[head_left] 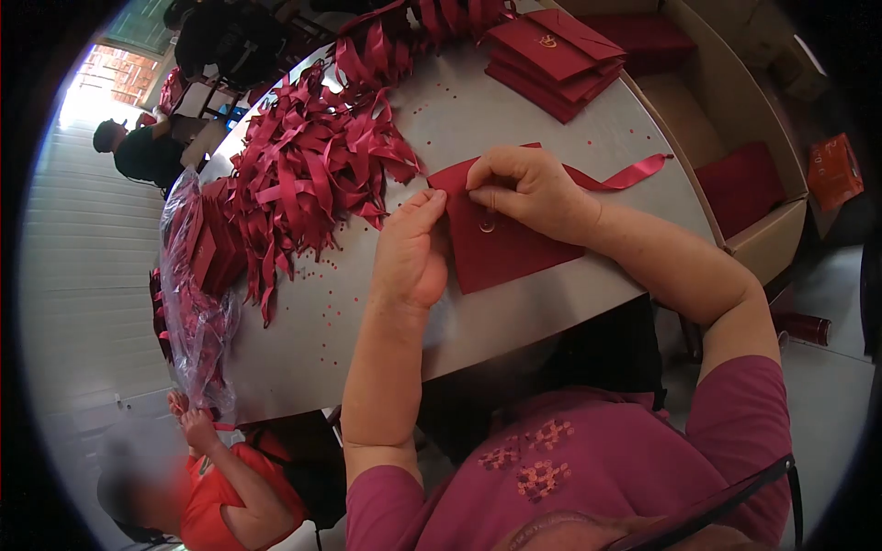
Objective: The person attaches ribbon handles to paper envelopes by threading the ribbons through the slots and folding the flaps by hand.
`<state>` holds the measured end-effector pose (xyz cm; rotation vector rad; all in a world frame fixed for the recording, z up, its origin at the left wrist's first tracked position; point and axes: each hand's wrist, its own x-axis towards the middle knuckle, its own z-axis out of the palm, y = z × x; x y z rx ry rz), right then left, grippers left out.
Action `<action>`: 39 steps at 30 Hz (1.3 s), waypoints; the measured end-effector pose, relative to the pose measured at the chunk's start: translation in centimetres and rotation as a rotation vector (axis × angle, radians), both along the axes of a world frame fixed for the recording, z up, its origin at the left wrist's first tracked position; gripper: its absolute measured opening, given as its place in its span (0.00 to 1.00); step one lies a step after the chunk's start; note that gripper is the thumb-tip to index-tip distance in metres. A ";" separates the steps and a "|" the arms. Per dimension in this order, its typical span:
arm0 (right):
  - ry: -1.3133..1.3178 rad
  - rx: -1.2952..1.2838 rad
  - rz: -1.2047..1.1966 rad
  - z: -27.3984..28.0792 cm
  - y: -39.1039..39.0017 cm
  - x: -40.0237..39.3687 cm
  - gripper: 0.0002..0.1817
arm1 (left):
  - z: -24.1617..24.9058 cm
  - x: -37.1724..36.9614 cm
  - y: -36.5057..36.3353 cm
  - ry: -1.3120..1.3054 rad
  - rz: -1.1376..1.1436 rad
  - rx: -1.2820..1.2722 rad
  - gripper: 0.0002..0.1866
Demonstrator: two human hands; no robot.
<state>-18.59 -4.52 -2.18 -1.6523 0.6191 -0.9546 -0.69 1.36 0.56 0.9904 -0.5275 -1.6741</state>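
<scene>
A dark red paper bag (519, 253) with a small light emblem lies flat on the grey table in front of me. My left hand (413, 248) pinches its upper left corner between thumb and fingers. Over the bag's upper part, my right hand (533, 193) has thumb and index finger pressed together; whatever lies between those fingertips is too small to make out. From behind the right hand a red ribbon (634, 174) runs out to the right across the table.
A big heap of red ribbons (303, 165) covers the table's left side. Stacked red bags (556, 60) lie at the back, beside an open cardboard box (763, 220). Plastic-wrapped bags (197, 275) stand at the left edge. A person in red (243, 496) sits lower left; others sit farther back.
</scene>
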 end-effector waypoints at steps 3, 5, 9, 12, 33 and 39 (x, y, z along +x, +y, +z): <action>-0.029 -0.076 -0.014 -0.3 -0.1 0.1 0.05 | 0.4 -0.2 0.1 -0.018 0.009 -0.050 0.08; -0.061 0.004 0.002 -0.3 -0.1 0.1 0.05 | 0.2 0.2 0.1 -0.045 -0.025 -0.077 0.11; 0.002 -0.080 -0.026 -0.6 -0.1 0.1 0.05 | -0.5 0.5 -0.2 -0.075 -0.031 -0.089 0.12; 0.014 -0.197 -0.027 -0.8 -0.3 0.2 0.06 | -0.9 0.6 -0.6 -0.091 -0.004 -0.125 0.09; 0.111 -0.214 -0.091 0.5 0.1 -0.1 0.06 | -0.5 -0.8 0.4 -0.467 0.167 -0.293 0.09; 0.132 -0.191 -0.106 0.5 0.3 0.1 0.05 | -0.6 -1.7 0.6 -0.912 0.242 -0.401 0.08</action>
